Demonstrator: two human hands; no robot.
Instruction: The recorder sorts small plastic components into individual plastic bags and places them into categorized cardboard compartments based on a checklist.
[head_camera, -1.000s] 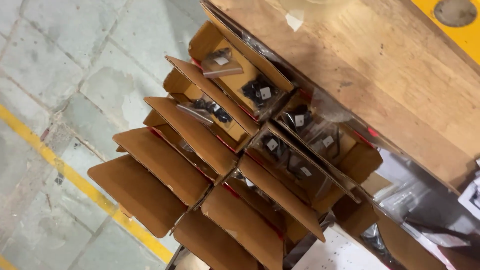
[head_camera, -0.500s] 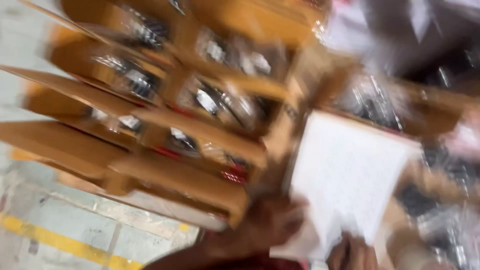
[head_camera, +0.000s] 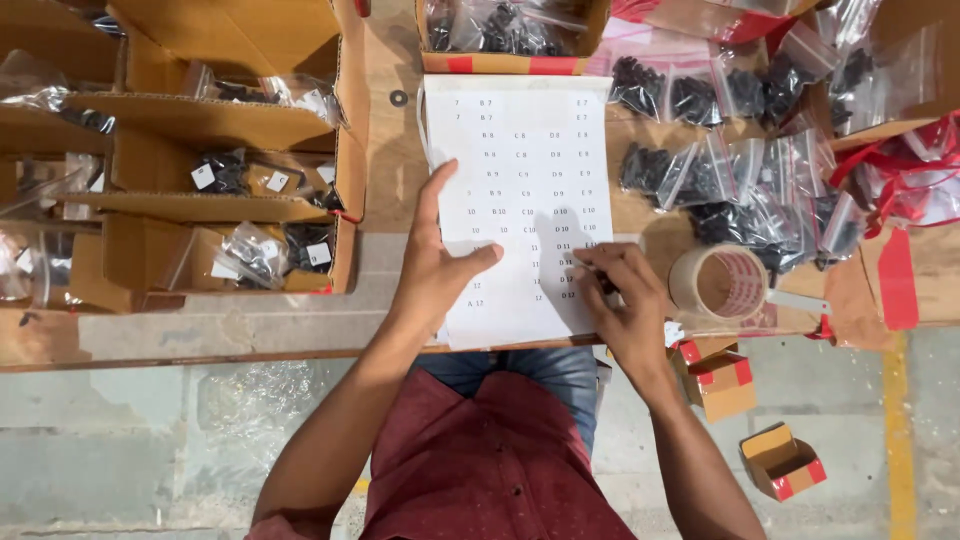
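White paper, a single sheet (head_camera: 520, 190) printed with neat columns of short codes, lies flat on the wooden table (head_camera: 200, 335) directly in front of the person, its lower edge near the table's near edge. The left hand (head_camera: 435, 265) rests on the sheet's left margin, fingers spread and extended, palm down, pinning the paper. The right hand (head_camera: 625, 300) sits at the sheet's lower right with fingers curled narrow around a thin dark pen (head_camera: 590, 272), tip touching the paper by the last column. Just right of that hand stands a roll of packing tape (head_camera: 722, 283). Beyond it, clear bags of small black parts (head_camera: 720, 160) are heaped on the table. At far left, open cardboard boxes (head_camera: 220, 150) hold more bagged parts, and another box (head_camera: 505, 30) sits above the sheet's top edge. Below the table, two small red-trimmed cartons (head_camera: 780, 460) lie on the concrete floor.

Half a second ago the view was blurred and tilted, with both hands only reaching the sheet's lower edge; now the view is steady and both hands rest on it.
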